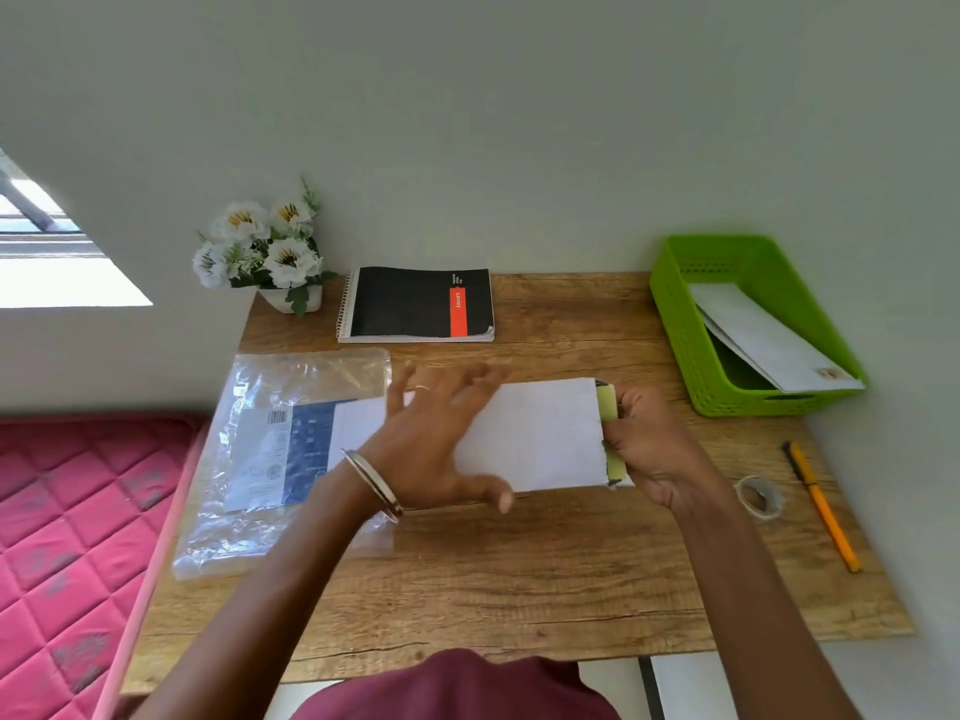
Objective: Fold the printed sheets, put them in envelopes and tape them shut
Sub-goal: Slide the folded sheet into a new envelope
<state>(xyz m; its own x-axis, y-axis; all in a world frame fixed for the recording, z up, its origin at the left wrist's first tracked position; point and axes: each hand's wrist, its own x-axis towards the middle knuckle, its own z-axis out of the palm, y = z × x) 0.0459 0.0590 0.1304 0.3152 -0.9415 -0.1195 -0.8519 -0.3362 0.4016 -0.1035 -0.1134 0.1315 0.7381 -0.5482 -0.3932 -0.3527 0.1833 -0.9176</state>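
Observation:
A white envelope [540,433] lies across the middle of the wooden desk [519,579]. At its right end a yellow-green folded sheet [609,407] sticks out of the opening. My right hand [649,444] pinches that end of the envelope and the sheet. My left hand [441,439] rests flat on the envelope's left part with fingers spread and blurred. A roll of clear tape [759,497] sits on the desk to the right of my right hand.
A green basket [675,314] at the back right holds a white envelope [769,340]. A yellow pen [823,506] lies near the right edge. A clear plastic pack of envelopes [280,449] lies at left, a black notebook [415,304] and a flower pot [270,252] at the back.

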